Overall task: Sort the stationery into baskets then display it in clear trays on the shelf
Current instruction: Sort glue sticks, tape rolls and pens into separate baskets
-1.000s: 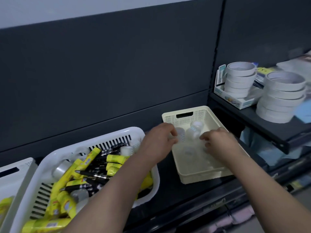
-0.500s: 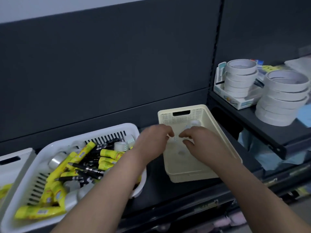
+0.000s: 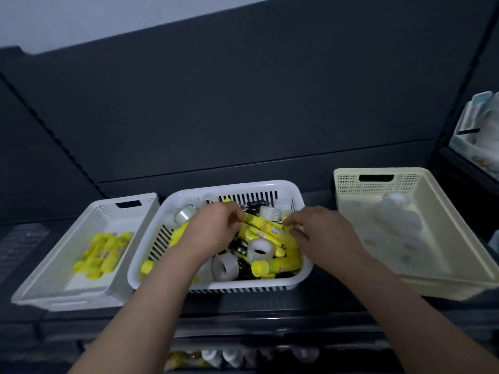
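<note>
Both hands work in the mixed white basket [image 3: 224,286]: L hand [image 3: 213,233] curls round one end of a yellow tube [image 3: 266,225], R hand [image 3: 326,238] pinches the other, prob. to lift it free. Sorted tubes [image 3: 104,252] lie in the pale basket [image 3: 43,287] left of L hand, and a cream basket [image 3: 348,182] w/ clear tape sits right of R hand. Tape rolls [image 3: 258,248] & pens [image 3: 253,209] crowd beneath.

Three baskets stand in a row on a dark shelf [image 3: 251,305]. A white basket [image 3: 81,283] sits at the left end, with a slotted basket [image 3: 229,186] just beside it in the middle. A cream basket [image 3: 348,182] stands apart toward the right end. All are near the front edge.
</note>
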The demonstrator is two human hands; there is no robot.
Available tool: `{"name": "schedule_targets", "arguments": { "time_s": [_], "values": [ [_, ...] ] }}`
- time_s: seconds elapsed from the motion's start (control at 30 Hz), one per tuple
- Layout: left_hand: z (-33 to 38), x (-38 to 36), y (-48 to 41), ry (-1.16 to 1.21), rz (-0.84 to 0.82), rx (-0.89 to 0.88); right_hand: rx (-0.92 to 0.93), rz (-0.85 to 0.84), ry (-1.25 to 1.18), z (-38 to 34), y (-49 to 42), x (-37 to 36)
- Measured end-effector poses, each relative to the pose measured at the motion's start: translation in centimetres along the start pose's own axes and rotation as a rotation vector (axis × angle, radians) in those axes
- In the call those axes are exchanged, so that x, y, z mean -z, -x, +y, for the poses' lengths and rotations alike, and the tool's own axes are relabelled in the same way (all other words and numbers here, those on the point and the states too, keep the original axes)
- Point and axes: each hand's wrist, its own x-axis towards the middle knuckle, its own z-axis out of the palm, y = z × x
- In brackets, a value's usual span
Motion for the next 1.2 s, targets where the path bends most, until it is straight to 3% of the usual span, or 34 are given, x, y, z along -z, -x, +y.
{"name": "schedule_targets", "arguments": {
  "time_s": [0.37,0.47,0.6,0.7,0.87,0.97,1.07,1.13,1.2],
  "values": [
    [0.0,-0.5,0.5,0.011,-0.043,-0.059,-0.048,-0.212,0.446,-2.0,-3.9,-3.7],
    [0.3,-0.5,0.5,0.029,-0.046,-0.088,-0.042,-0.175,0.346,-2.0,-3.7,-2.8],
    [1.3,-0.5,0.4,0.060,-0.060,-0.164,-0.108,0.068,0.191,-0.7,-2.4,0.0],
    [2.4,-0.7,0.0,0.009,-0.103,-0.203,-0.159,0.069,0.114,-0.5,-1.1,1.3],
    [3.8,-1.3,-1.0,-0.266,-0.245,-0.034,-0.183,0.033,0.047,-0.2,0.4,0.8],
    [3.6,-1.4,-1.2,-0.299,-0.127,0.041,-0.187,0.046,0.039,0.0,0.8,0.7],
    [4.1,-1.1,-0.6,-0.224,0.027,0.008,-0.191,0.068,0.029,0.1,0.9,0.7],
    [5.0,-0.9,0.5,-0.080,-0.128,-0.034,-0.202,0.081,0.036,0.2,1.0,0.8],
    [6.1,-1.2,1.6,-0.156,-0.311,-0.069,-0.215,0.087,0.047,0.3,1.1,0.7]
  ]
}}
